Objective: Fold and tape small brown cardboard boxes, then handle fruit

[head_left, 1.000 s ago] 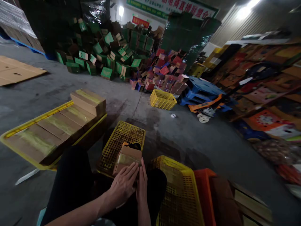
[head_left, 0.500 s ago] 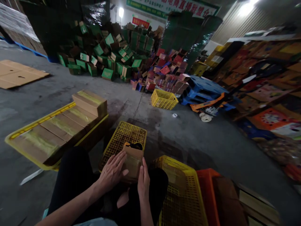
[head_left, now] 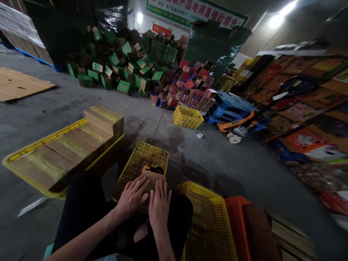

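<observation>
Between my knees is a small brown cardboard box (head_left: 153, 176), mostly covered by my hands. My left hand (head_left: 132, 195) lies on its left part with the fingers stretched out. Flat on the right part rests my right hand (head_left: 160, 203), its fingers extended toward the far edge. Just beyond the box sits a tape dispenser (head_left: 153, 169), orange and black, on an upturned yellow plastic crate (head_left: 144, 154). The underside of the box is hidden.
A yellow crate (head_left: 13, 158) packed with taped cardboard boxes (head_left: 73, 145) stands at left. To my right are another yellow crate (head_left: 217, 221) and an orange crate (head_left: 239, 217). Ahead lie piled green boxes (head_left: 123, 87), a yellow basket (head_left: 187, 117) and an orange pallet jack (head_left: 236, 123).
My right hand has moved from the box's right side onto its top, beside the left hand. The left hand stays on the box. The view has shifted slightly.
</observation>
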Demonstrator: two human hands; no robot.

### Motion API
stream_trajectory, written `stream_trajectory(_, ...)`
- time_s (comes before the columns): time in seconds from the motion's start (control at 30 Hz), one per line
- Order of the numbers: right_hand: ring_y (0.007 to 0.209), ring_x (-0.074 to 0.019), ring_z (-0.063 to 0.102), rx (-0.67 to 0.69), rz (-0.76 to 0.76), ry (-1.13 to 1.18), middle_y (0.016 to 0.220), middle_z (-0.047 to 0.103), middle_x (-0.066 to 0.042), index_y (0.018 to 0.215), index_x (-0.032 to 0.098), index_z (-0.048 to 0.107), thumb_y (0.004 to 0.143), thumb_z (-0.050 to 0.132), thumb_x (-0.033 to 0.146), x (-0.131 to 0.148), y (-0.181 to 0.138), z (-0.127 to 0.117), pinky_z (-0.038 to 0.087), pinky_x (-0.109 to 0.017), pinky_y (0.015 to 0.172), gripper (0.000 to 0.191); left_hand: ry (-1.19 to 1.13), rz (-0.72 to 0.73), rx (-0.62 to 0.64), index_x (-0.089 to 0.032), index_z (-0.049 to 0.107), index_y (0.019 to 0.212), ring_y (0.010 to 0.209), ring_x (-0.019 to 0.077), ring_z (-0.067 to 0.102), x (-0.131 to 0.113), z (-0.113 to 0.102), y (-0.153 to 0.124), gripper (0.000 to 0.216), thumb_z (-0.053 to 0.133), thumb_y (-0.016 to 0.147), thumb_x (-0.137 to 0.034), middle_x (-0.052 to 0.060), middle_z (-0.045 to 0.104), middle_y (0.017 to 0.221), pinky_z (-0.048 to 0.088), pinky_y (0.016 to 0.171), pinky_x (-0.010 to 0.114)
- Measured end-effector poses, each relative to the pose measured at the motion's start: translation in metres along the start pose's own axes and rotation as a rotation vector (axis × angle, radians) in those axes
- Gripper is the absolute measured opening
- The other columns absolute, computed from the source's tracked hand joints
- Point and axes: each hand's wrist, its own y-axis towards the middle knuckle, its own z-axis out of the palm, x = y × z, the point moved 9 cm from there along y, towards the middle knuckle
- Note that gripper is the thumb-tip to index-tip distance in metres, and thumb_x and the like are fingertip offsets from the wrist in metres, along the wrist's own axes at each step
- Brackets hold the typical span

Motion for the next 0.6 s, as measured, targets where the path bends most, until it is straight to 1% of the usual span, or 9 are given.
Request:
stream_trajectory(0.1,0.146,-0.031,0.038,0.014,-0.036,0.016,0.152,0.049,-0.012,0.151,0.019,0.044,0.106,0.032,0.038,0.012,0.003,0.006,0.022,-0.062,0.121,0.051,-0.018,-0.018,0.014,-0.027,0.046,0.15,0.137,0.0263,0.046,0.001,0.001,0.003,0.049,0.043,0.101,-0.033,0.008,0.053,0.149,0.042,0.106,0.041)
stream_trajectory(0.23,0.146,-0.0287,0.039,0.025,-0.062,0.065,0.154,0.047,-0.012,0.151,0.016,0.044,0.105,0.032,0.034,0.025,0.008,0.008,0.029,-0.055,0.121,0.05,-0.07,-0.066,0.021,-0.028,0.049,0.148,0.13,0.0274,0.05,0.012,0.0,0.01,0.049,0.043,0.099,-0.028,0.008,0.056,0.145,0.043,0.103,0.043)
stream_trajectory(0.37,0.146,-0.0298,0.038,0.053,-0.058,0.049,0.153,0.047,-0.01,0.15,0.019,0.046,0.106,0.032,0.036,0.033,0.009,0.006,0.031,-0.056,0.12,0.049,-0.145,-0.083,0.027,-0.03,0.047,0.149,0.131,0.0268,0.049,0.023,0.0,0.012,0.049,0.041,0.1,-0.029,0.007,0.055,0.146,0.043,0.106,0.046)
stream_trajectory(0.43,0.147,-0.0319,0.035,0.075,-0.058,0.006,0.156,0.043,-0.009,0.151,0.022,0.044,0.105,0.035,0.038,0.033,0.005,0.004,0.03,-0.058,0.119,0.05,-0.191,-0.07,0.019,-0.029,0.045,0.15,0.136,0.0265,0.046,0.025,0.0,0.005,0.049,0.039,0.102,-0.03,0.008,0.049,0.152,0.043,0.109,0.047)
stream_trajectory(0.5,0.149,-0.0331,0.032,0.093,-0.072,-0.032,0.159,0.037,-0.007,0.153,0.025,0.04,0.104,0.039,0.039,0.034,0.001,0.004,0.031,-0.059,0.119,0.051,-0.237,-0.072,-0.007,-0.026,0.042,0.152,0.141,0.0271,0.043,0.027,-0.001,-0.008,0.049,0.039,0.103,-0.032,0.01,0.043,0.157,0.042,0.112,0.048)
stream_trajectory(0.6,0.149,-0.0344,0.032,0.09,-0.086,-0.045,0.161,0.035,-0.006,0.154,0.026,0.039,0.103,0.044,0.042,0.033,-0.002,0.004,0.031,-0.058,0.118,0.054,-0.316,-0.065,-0.024,-0.026,0.043,0.151,0.14,0.0261,0.045,0.022,-0.001,-0.029,0.049,0.043,0.103,-0.036,0.01,0.047,0.154,0.043,0.114,0.044)
